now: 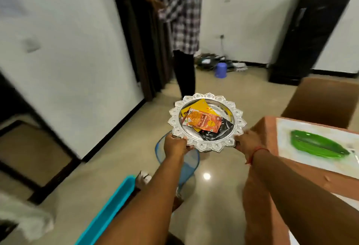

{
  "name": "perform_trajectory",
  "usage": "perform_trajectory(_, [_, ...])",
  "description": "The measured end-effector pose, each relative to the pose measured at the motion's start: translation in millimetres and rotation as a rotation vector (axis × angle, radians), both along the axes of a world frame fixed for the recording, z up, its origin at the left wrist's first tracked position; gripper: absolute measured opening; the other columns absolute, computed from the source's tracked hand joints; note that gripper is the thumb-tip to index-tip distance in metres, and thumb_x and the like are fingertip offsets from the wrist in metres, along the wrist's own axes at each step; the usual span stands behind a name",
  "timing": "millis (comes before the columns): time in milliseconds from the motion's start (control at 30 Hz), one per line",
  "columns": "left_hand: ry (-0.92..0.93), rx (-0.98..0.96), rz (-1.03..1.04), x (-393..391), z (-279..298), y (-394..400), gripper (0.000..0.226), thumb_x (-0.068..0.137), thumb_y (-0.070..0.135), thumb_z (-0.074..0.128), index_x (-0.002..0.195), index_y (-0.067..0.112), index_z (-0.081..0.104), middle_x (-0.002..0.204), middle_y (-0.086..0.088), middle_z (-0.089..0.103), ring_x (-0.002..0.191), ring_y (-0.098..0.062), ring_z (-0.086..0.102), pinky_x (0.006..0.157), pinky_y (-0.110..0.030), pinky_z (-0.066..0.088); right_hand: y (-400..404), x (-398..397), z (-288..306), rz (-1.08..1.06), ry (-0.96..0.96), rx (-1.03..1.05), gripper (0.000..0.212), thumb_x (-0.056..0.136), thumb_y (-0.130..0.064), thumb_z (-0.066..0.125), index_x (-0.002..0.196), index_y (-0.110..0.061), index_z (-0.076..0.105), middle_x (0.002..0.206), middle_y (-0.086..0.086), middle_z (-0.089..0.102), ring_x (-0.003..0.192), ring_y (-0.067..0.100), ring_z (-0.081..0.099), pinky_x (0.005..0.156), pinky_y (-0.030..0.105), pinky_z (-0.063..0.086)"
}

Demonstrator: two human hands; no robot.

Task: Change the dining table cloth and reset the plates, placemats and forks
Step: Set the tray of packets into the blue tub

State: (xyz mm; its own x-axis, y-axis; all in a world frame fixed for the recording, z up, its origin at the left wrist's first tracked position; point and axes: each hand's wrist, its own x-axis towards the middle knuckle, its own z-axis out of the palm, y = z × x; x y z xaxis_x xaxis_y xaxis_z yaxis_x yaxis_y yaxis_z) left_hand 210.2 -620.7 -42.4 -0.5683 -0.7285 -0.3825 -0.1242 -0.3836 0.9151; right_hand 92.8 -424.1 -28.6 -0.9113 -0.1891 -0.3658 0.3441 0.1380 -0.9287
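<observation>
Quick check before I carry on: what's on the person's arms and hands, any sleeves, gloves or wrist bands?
Both forearms are bare, with no sleeves in view and no gloves. The left hand wears nothing visible. The right hand has a thin red thread tied round its wrist, one loose end hanging down.

Plate (207,145) I carry: shiny embossed silver metal.
Packets (202,122) on it: glossy printed plastic.
Floor (223,97): polished, reflective stone.
Table (268,167) cover: matt orange cloth.

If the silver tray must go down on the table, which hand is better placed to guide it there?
The right hand, most likely. It grips the silver tray on the rim nearest the table, which lies to the right. The left hand holds the far rim, over the floor.
</observation>
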Motion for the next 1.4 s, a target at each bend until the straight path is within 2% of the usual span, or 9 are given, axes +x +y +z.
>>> perform_trajectory(233, [-0.225, 0.034, 0.419, 176.7, -66.1, -40.7, 0.028, 0.080, 0.004, 0.073, 0.096, 0.020, 0.055, 0.109, -0.013, 0.067, 0.092, -0.028, 0.068, 0.078, -0.046, 0.062, -96.3, 98.2, -64.7, 0.450, -0.087, 0.121, 0.021, 0.088, -0.005, 0.067, 0.086, -0.022, 0.054, 0.105, 0.014, 0.060, 0.092, 0.030, 0.061, 0.093, 0.050, 0.055])
perform_trajectory(400, [-0.178, 0.126, 0.660, 295.8, -82.4, -20.2, 0.022, 0.090, -0.007, 0.061, 0.095, 0.012, 0.051, 0.095, -0.011, 0.058, 0.085, -0.025, 0.063, 0.053, -0.031, 0.060, -134.8, 185.6, -134.4, 0.640, -0.146, 0.161, 0.023, 0.083, -0.007, 0.070, 0.096, -0.017, 0.054, 0.081, 0.014, 0.057, 0.067, 0.025, 0.057, 0.065, 0.041, 0.053])
perform_trajectory(500, [-0.205, 0.154, 0.730, 356.6, -92.8, -11.1, 0.021, 0.092, -0.004, 0.060, 0.091, 0.014, 0.050, 0.088, -0.012, 0.058, 0.070, -0.020, 0.061, 0.055, -0.032, 0.059, -149.5, 249.2, -141.6, 0.721, -0.217, 0.192, 0.029, 0.083, -0.010, 0.070, 0.107, -0.018, 0.056, 0.088, 0.008, 0.062, 0.080, 0.025, 0.061, 0.083, 0.047, 0.057])
perform_trajectory(633, [-0.290, 0.173, 0.790, 420.2, -121.7, -14.5, 0.019, 0.091, -0.001, 0.064, 0.100, 0.013, 0.054, 0.093, -0.010, 0.061, 0.078, -0.021, 0.064, 0.058, -0.032, 0.059, -162.5, 312.5, -155.8, 0.754, -0.256, 0.226, 0.020, 0.087, -0.002, 0.066, 0.083, -0.016, 0.053, 0.095, 0.015, 0.066, 0.090, 0.032, 0.065, 0.083, 0.048, 0.057])
perform_trajectory(767, [-0.430, 0.174, 0.775, 468.2, -164.4, -25.2, 0.025, 0.085, 0.005, 0.072, 0.099, 0.015, 0.055, 0.105, -0.016, 0.063, 0.091, -0.029, 0.068, 0.067, -0.038, 0.062, -176.9, 350.6, -202.0, 0.770, -0.314, 0.301, 0.020, 0.088, -0.002, 0.066, 0.088, -0.018, 0.055, 0.095, 0.018, 0.066, 0.087, 0.033, 0.066, 0.087, 0.053, 0.057])
perform_trajectory(1000, [-0.627, 0.182, 0.689, 515.6, -231.6, -47.8, 0.025, 0.086, 0.012, 0.075, 0.095, 0.010, 0.052, 0.086, -0.007, 0.064, 0.068, -0.019, 0.062, 0.074, -0.042, 0.061, -200.7, 400.9, -253.5, 0.722, -0.351, 0.384, 0.029, 0.090, -0.001, 0.066, 0.112, -0.014, 0.055, 0.094, 0.013, 0.066, 0.084, 0.028, 0.064, 0.085, 0.047, 0.057])
perform_trajectory(1167, [-0.698, 0.160, 0.667, 519.5, -236.5, -52.6, 0.032, 0.084, 0.020, 0.077, 0.102, 0.011, 0.052, 0.084, -0.005, 0.062, 0.062, -0.020, 0.061, 0.077, -0.045, 0.061, -203.0, 406.8, -256.1, 0.686, -0.345, 0.367, 0.022, 0.090, -0.001, 0.066, 0.105, -0.015, 0.059, 0.095, 0.007, 0.067, 0.087, 0.026, 0.066, 0.085, 0.042, 0.058])
perform_trajectory(1233, [-0.810, 0.244, 0.610, 543.5, -285.9, -67.4, 0.034, 0.083, 0.023, 0.078, 0.101, 0.013, 0.051, 0.081, -0.004, 0.062, 0.059, -0.021, 0.061, 0.076, -0.045, 0.061, -218.1, 432.3, -299.3, 0.665, -0.340, 0.483, 0.021, 0.089, -0.001, 0.066, 0.099, -0.018, 0.059, 0.093, 0.007, 0.068, 0.087, 0.027, 0.066, 0.086, 0.045, 0.057])
perform_trajectory(1400, [-0.823, 0.261, 0.588, 544.5, -286.2, -57.8, 0.035, 0.081, 0.028, 0.079, 0.099, 0.019, 0.051, 0.091, -0.010, 0.068, 0.063, -0.022, 0.063, 0.071, -0.042, 0.062, -208.1, 431.6, -302.2, 0.655, -0.324, 0.483, 0.023, 0.086, -0.001, 0.069, 0.089, -0.022, 0.060, 0.100, 0.013, 0.072, 0.087, 0.030, 0.069, 0.088, 0.053, 0.057])
